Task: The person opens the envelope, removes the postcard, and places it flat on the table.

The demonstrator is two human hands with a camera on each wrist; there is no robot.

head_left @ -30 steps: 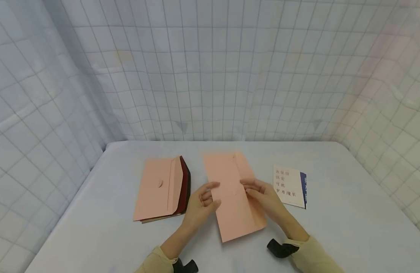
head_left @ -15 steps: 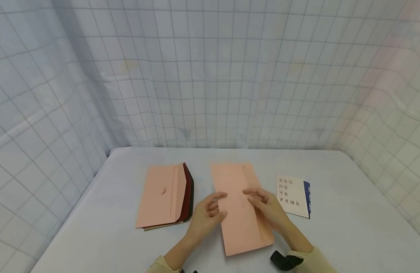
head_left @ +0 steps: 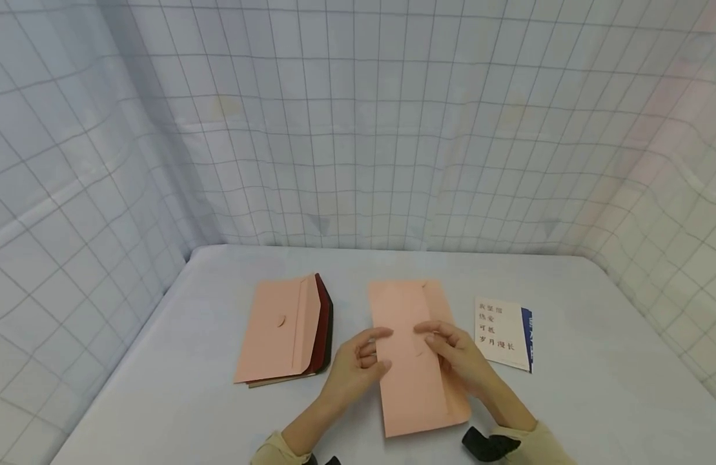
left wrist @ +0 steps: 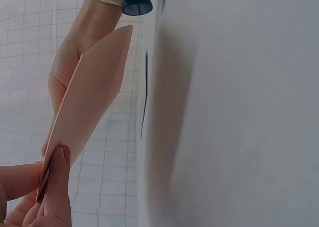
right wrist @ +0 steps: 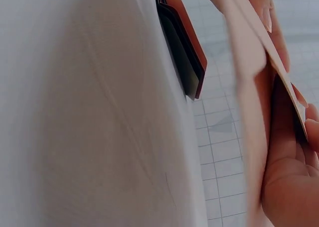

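A pink envelope (head_left: 407, 381) is held up over the table with its flap side on the right. My left hand (head_left: 354, 368) pinches its left edge, thumb in front and curled fingers behind. My right hand (head_left: 462, 358) grips the edge of the pocket at the opening; in the right wrist view some of its fingers reach between the flap (right wrist: 246, 102) and the pocket. From the left wrist view the envelope (left wrist: 92, 87) appears nearly edge-on, raised off the tabletop with a shadow beneath.
Left of the hands lies a stack of envelopes (head_left: 270, 342), pink on top, dark red and dark green showing at its right side. To the right, a white card (head_left: 498, 336) with printed characters overlaps a blue one (head_left: 527, 342). Gridded white curtains (head_left: 369, 129) surround the white table (head_left: 177, 374).
The head view has shifted, so the whole scene sits a little lower and further right. The envelope has turned slightly more upright; both hands keep nearly the same hold.
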